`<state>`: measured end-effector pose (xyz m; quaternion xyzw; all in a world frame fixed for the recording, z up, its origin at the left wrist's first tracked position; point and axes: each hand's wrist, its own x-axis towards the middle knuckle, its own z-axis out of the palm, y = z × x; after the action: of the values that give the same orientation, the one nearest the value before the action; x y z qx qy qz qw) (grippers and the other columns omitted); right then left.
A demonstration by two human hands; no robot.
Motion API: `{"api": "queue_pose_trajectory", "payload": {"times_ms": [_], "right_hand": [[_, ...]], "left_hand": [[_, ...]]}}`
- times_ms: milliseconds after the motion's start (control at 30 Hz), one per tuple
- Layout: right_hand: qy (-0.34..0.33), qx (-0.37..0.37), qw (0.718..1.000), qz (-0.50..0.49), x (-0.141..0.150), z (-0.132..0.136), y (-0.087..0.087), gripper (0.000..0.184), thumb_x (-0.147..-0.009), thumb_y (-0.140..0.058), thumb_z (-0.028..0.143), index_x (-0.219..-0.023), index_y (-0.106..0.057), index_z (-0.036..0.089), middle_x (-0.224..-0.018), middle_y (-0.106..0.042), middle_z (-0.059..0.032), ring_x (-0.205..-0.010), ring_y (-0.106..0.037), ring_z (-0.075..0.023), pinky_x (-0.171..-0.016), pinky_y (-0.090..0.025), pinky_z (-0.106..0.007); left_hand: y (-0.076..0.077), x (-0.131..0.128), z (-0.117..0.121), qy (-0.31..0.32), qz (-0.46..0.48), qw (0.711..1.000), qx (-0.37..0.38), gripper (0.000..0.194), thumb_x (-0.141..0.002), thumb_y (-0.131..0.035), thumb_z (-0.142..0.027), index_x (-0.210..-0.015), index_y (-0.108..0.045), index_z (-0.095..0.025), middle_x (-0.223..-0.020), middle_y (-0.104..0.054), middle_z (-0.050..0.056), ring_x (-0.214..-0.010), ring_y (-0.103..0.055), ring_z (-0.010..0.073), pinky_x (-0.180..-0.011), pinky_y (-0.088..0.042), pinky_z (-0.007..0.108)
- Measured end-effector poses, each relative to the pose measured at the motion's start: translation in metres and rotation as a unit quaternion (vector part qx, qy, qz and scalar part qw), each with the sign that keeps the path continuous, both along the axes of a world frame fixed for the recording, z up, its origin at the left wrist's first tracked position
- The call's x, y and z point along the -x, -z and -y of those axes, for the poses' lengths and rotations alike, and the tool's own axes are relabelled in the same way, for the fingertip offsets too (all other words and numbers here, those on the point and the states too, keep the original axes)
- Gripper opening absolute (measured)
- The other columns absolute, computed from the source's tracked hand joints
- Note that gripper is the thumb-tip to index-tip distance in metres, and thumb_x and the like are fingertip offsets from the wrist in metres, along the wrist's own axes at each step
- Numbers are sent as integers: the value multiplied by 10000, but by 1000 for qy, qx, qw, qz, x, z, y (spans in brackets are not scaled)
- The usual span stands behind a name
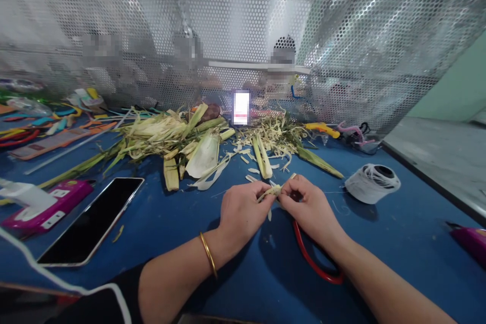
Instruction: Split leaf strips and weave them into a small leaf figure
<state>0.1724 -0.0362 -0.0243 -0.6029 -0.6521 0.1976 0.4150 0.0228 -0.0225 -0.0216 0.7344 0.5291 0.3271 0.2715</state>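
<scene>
Blue tabletop, flat and matte, backed by a creased, silvery perforated sheet with rows of round holes. Left hand, smooth gold bangle at wrist: grip narrow, thumb and fingers pinching a small pale plant strip. Right hand: grip narrow too, fingertips closed at the strip's other end. Strip sits between both hands, front center, yellowish-green, fibrous-looking; finer detail too small to tell. Glossy red curved handle under the right hand, rest of it hidden.

White thread spool to the right, round, tightly wound, dark core; thin thread runs from it toward the right hand. Just beyond the hands: split stalk, long and pale green. Farther back left, tangled stringy husk heap with a broad, cupped, papery sheath at its front; back center, curly shavings, loosely piled. Left side: flat black-screened phone, magenta power strip, blocky white plug.
</scene>
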Motion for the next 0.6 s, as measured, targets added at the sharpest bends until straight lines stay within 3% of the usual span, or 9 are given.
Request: {"api": "queue_pose_trajectory", "payload": {"times_ms": [267,433,600], "right_hand": [[12,18,999,-25,0,-1,3,220,-738,-546,356,-582,-535,201,-599,-506,14,-584,-459,-140,-560,-339,-263],[-14,45,995,-88,3,1,0,245,-773,-577,398,-653,-608,186,-582,-570,15,-561,-484,-132,-545,-367,-250],[-6,22,992,-120,4,3,-4,213,-739,-601,383,-724,-671,182,-633,-636,-11,-614,-558,-159,-602,-432,-272]], "left_hand": [[-2,-1,3,-7,-63,997,-46,190,-816,-548,-264,-792,-734,-239,-640,-681,-15,-598,-571,121,-563,-301,234],[-1,1,-1,-7,-14,1000,-5,197,-810,-556,-315,-834,-744,-262,-663,-688,-18,-631,-584,138,-548,-327,226],[3,2,-6,2,58,998,18,203,-790,-577,-336,-842,-746,-236,-718,-711,1,-661,-608,148,-551,-385,219]]}}
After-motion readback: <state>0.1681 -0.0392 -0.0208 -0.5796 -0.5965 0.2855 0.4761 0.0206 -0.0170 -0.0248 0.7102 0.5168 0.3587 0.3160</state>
